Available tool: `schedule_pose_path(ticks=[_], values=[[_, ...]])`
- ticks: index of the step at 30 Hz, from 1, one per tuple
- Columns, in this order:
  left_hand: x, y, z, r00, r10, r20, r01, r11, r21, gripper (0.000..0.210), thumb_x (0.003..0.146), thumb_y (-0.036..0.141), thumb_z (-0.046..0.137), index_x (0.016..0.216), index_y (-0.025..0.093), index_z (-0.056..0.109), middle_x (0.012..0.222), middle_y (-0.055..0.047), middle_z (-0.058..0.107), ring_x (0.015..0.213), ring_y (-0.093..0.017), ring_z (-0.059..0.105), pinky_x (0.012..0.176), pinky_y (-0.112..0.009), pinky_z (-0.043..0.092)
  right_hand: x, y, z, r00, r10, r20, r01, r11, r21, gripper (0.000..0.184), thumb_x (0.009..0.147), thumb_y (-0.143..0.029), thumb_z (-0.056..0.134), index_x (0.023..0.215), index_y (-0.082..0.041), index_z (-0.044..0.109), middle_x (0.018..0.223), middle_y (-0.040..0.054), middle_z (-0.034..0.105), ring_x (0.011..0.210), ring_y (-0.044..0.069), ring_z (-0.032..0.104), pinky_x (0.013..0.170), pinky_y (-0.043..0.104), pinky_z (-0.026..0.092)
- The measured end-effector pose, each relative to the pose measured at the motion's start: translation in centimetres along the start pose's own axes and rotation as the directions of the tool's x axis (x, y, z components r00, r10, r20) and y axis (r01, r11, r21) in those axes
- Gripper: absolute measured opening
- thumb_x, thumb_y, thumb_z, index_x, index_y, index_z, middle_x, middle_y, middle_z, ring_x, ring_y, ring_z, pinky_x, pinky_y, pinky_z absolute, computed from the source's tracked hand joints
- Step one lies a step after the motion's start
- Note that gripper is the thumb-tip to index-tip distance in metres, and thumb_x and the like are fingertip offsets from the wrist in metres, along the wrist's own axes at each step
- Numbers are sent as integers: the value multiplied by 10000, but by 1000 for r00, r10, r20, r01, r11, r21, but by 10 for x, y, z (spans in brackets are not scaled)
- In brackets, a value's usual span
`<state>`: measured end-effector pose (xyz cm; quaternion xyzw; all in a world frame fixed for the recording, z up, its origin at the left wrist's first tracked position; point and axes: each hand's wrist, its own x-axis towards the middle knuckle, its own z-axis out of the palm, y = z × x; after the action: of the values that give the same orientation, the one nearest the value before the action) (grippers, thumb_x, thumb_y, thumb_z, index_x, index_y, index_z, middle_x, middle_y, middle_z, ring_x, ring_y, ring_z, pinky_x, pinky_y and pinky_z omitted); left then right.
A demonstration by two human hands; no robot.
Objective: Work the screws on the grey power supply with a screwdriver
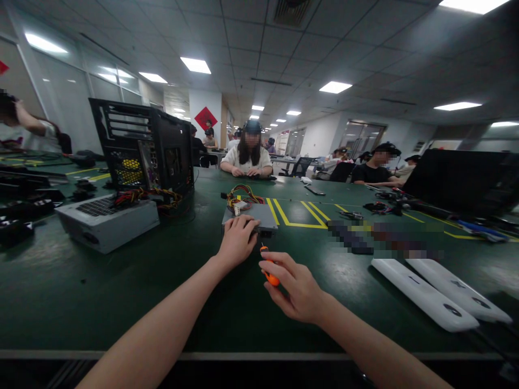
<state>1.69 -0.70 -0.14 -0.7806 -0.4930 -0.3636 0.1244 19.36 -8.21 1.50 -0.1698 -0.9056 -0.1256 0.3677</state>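
A small grey computer power supply [265, 216] lies on the green table in front of me, its bundle of coloured cables [243, 197] behind it. My left hand [239, 237] rests over its near left part, fingers bent across the top and front edge. In my right hand [294, 286] is an orange-handled screwdriver [272, 276], held between thumb and fingers. Its thin tip points up and away, just short of the power supply's near face and apart from it.
At left stand an open black computer case [170, 146] and a larger power supply [109, 227]. Two white devices [425, 297] lie at right, near a dark monitor [466, 183]. A person [249, 151] sits across the table. Yellow tape lines [300, 224] mark the tabletop.
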Motion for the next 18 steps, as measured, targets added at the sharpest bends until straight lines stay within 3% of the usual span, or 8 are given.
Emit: schedule_pose_path(ticks=[2, 5, 8, 12, 14, 18], values=[[0, 0, 0, 1000, -4, 1, 4, 1000, 1, 328, 812, 227, 478, 1137, 242, 516, 1124, -56, 518, 1039, -216, 457, 884, -382, 302, 0, 2, 0, 999, -44, -27, 40, 990, -133, 248, 860, -234, 458, 1100, -169, 471, 994, 121, 542, 769, 161, 567, 608, 260, 486], [0, 1, 1, 1000, -8, -7, 8, 1000, 6, 317, 817, 225, 474, 1131, 241, 515, 1118, -49, 523, 1041, -212, 459, 889, -381, 299, 0, 8, -2, 988, 45, -147, -75, 977, -201, 117, 869, -247, 461, 963, -192, 503, 826, 60, 522, 652, 132, 526, 538, 238, 452], [1, 1, 2, 1000, -10, -12, 11, 1000, 17, 311, 810, 221, 484, 1118, 243, 521, 1115, -47, 525, 1038, -212, 463, 887, -383, 298, -1, 10, -3, 980, 121, -159, -147, 976, -161, 107, 863, -227, 463, 961, -188, 473, 901, 80, 512, 755, 155, 548, 602, 269, 486], [1, 1, 3, 1000, -9, -14, 10, 1000, 23, 305, 810, 223, 482, 1110, 246, 528, 1111, -48, 524, 1035, -211, 467, 878, -379, 303, -1, 9, 5, 998, 3, -69, -17, 980, -199, 201, 827, -122, 460, 1019, -173, 425, 1089, 135, 524, 1046, 225, 516, 821, 379, 481], [1, 1, 3, 1000, -15, -11, 15, 1000, 21, 306, 808, 224, 483, 1110, 247, 529, 1115, -48, 523, 1037, -212, 466, 880, -380, 303, -2, 11, 9, 998, -7, -64, -7, 975, -220, 189, 840, -108, 451, 1014, -177, 431, 1080, 126, 556, 1032, 202, 541, 808, 330, 491], [2, 1, 3, 1000, -22, -6, 22, 1000, 12, 313, 803, 218, 485, 1112, 246, 527, 1111, -52, 520, 1042, -216, 461, 889, -384, 302, -4, 18, 8, 985, 87, -148, -119, 967, -226, 95, 862, -208, 495, 949, -196, 457, 965, 91, 611, 854, 165, 609, 693, 272, 510]])
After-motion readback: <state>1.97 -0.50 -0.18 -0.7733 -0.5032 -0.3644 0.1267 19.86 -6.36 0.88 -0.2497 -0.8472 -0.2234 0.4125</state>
